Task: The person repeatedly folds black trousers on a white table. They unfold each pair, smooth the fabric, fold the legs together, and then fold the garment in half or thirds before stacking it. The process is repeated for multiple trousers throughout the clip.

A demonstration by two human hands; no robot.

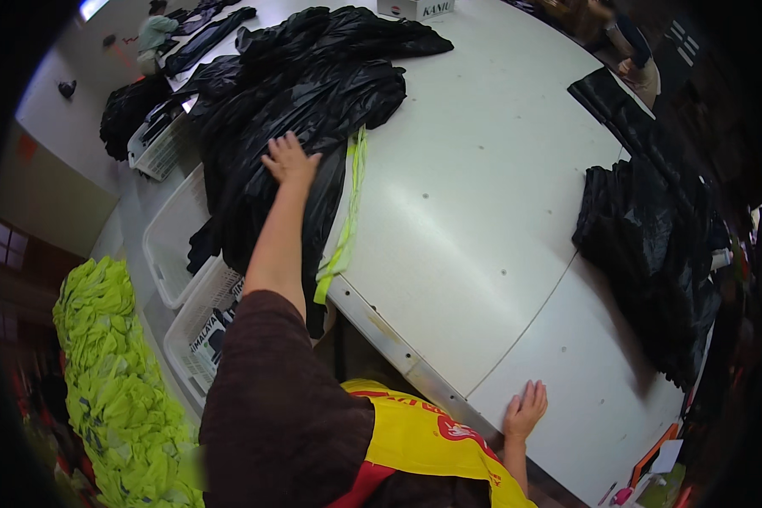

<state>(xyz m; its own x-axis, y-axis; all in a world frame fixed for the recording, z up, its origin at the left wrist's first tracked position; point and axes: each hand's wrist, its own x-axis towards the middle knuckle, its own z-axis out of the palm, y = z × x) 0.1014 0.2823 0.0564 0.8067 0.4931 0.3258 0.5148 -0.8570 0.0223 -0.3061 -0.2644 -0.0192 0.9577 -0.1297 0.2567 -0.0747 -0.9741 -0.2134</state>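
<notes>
Materials and finishes on the work bench.
Upper centre: heap of black sheeting [313, 93], thin glossy crinkled plastic, under the left hand [289, 159]; a matt fluorescent yellow cloth strip [347, 220] beside it. The bench [483, 212] is smooth, matt, off-white. Lower left: white plastic lattice baskets [196, 326] and soft neon-green cloth [114, 381].

The black fabric pile [305, 93] hides part of the neon strip [347, 220]; the white box [415, 8] is cut off at the top edge
</notes>
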